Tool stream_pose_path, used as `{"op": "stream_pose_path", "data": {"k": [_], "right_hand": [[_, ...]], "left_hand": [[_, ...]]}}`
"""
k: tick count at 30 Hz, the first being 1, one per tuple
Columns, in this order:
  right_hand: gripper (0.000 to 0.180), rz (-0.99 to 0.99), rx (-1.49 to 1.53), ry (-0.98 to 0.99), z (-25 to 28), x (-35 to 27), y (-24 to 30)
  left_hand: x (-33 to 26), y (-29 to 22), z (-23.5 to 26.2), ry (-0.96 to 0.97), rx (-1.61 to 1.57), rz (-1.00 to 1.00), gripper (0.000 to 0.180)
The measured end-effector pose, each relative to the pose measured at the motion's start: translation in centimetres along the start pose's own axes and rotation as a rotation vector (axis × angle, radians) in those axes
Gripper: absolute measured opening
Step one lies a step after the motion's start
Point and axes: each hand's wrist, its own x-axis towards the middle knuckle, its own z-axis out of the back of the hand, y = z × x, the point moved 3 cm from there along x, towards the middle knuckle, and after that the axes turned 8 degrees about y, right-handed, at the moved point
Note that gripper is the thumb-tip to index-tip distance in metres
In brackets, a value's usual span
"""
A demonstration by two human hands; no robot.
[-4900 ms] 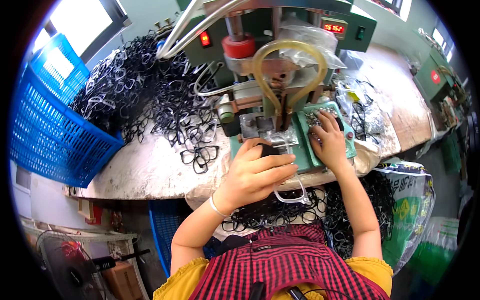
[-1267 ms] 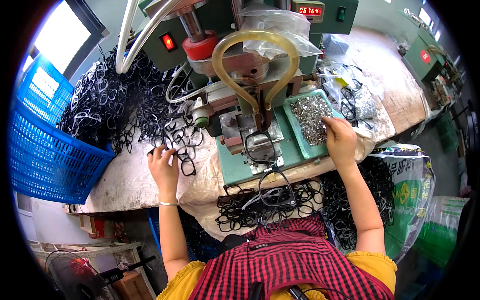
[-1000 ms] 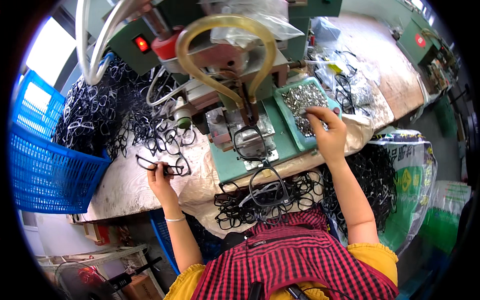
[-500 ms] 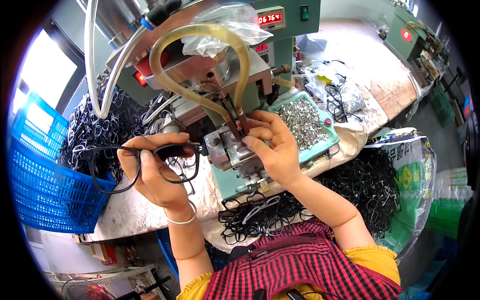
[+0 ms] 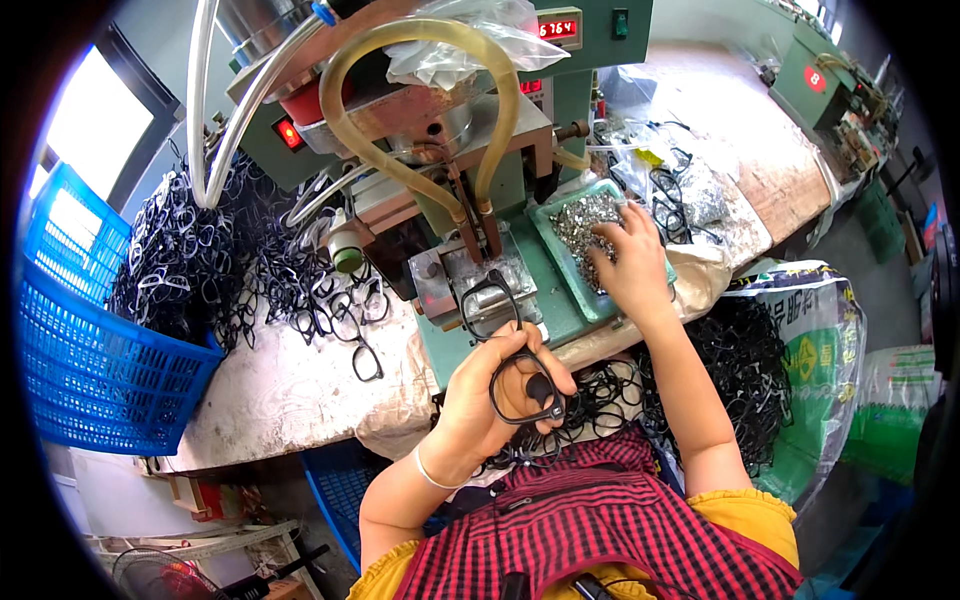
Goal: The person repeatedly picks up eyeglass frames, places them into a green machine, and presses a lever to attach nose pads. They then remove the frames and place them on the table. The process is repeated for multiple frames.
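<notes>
eyeglass frame (image 5: 522, 354) is gripped in my left hand (image 5: 478, 398); my right hand (image 5: 636, 266), fingers loosely spread, is at the metal bits (image 5: 580, 236) in the tray (image 5: 598, 309).

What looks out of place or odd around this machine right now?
A crumpled clear plastic bag on the green machine, behind the yellowish hose, looks odd near working parts. The blue basket at left seems tipped toward the heap of frames, though the lens bends edges. The frame in the left hand shows no clear damage.
</notes>
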Motion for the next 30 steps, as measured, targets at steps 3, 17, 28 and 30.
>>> {"op": "stream_pose_path", "data": {"k": [3,17,28,30], "right_hand": [[0.016,0.022,0.045,-0.061,-1.2,-0.9,-2.6],[0.015,-0.104,0.597,-0.172,1.2,-3.1,-4.0],[0.017,-0.091,0.699,-0.037,5.9,-4.5,-5.2],[0.018,-0.091,0.694,-0.029,7.0,-4.7,-6.7]], "left_hand": [[0.3,0.5,-0.2,-0.039,0.005,-0.025,0.023],[-14.7,2.4,13.6,-0.445,1.482,0.471,0.046],[1.9,17.6,10.9,-0.397,1.505,0.672,0.093],[6.0,19.7,6.1,-0.176,1.512,0.618,0.099]]}}
